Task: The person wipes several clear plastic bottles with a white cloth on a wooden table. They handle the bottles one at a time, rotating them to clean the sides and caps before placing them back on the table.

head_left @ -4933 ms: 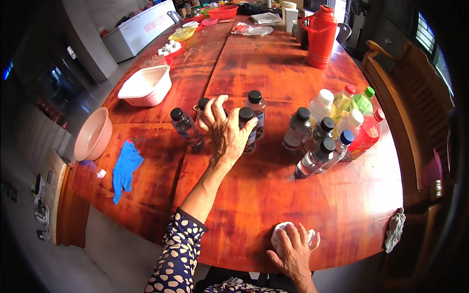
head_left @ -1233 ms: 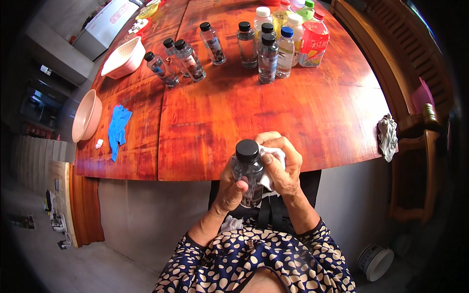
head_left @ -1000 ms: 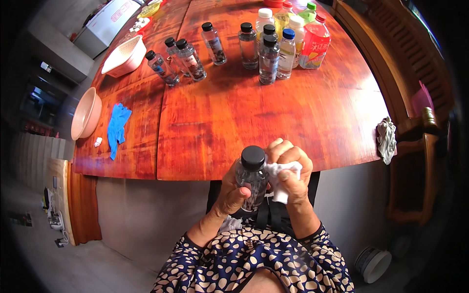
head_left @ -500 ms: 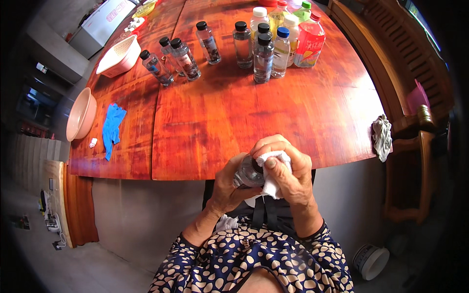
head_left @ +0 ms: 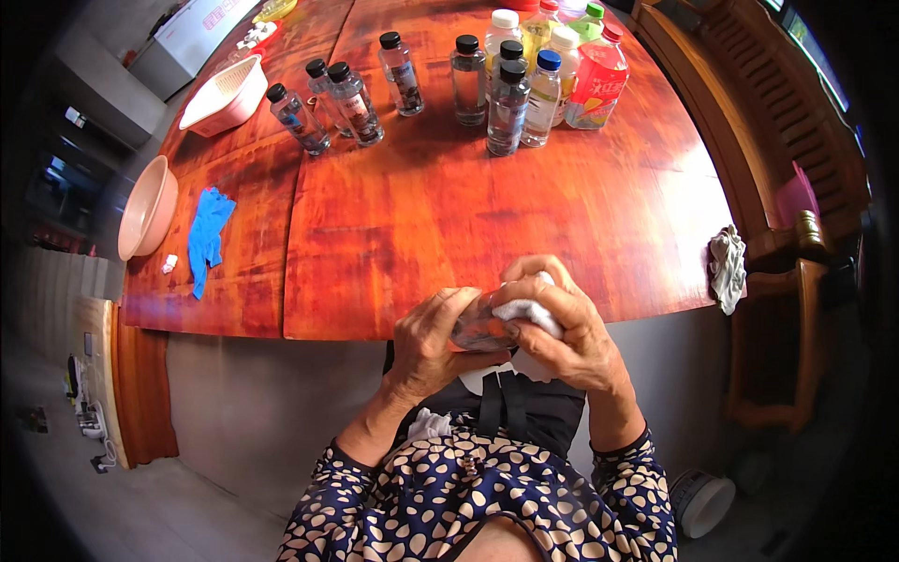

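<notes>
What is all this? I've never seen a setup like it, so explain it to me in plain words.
There is no machine here, only a person's bare left hand and right hand. The view comes from the left of two wide cameras worn on the head, looking down, so straight edges bend toward the rim.

The left hand holds a clear bottle; its cap is hidden. The right hand presses a white cloth against it.

On the wooden table, four black-capped bottles stand left of a cluster of drink bottles with mixed cap colours. Toward the left lie a basket, a pink basin and a blue glove. A grey rag sits at the right edge.
</notes>
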Demonstrator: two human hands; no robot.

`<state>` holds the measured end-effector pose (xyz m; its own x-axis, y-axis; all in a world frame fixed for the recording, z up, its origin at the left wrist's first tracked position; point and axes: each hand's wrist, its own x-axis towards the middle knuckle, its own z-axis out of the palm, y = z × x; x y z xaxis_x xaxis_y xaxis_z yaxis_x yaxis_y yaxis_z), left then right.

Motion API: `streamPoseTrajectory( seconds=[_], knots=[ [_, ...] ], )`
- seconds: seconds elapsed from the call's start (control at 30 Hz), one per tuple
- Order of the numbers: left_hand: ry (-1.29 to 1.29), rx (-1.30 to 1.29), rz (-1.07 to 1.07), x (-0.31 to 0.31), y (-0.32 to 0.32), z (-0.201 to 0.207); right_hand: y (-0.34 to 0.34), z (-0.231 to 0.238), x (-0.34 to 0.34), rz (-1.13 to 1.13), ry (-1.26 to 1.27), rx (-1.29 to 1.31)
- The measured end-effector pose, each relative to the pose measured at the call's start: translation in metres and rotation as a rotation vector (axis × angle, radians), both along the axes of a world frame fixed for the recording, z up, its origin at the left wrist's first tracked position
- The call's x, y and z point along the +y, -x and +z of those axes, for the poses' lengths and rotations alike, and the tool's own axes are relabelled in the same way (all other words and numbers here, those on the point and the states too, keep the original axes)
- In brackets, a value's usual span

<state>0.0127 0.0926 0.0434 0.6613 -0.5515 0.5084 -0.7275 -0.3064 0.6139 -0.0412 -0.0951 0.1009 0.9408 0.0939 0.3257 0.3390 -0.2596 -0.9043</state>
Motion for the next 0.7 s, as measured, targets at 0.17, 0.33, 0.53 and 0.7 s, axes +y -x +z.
streamPoseTrajectory(
  seconds=[0.17,0.33,0.53,0.7],
  knots=[
    [-0.002,-0.102,0.052,-0.003,0.002,-0.009,0.003,0.003,0.012,-0.195,0.272,-0.09],
    [0.002,-0.023,-0.015,0.003,0.004,-0.012,-0.007,-0.005,0.0,-0.145,-0.087,0.257],
    [0.242,0.361,-0.171,0.003,0.006,-0.015,-0.019,-0.031,-0.004,-0.216,-0.763,0.246],
    [0.458,0.885,-0.215,-0.001,0.012,-0.016,-0.015,-0.039,0.024,-0.044,-0.714,0.222]
  ],
)
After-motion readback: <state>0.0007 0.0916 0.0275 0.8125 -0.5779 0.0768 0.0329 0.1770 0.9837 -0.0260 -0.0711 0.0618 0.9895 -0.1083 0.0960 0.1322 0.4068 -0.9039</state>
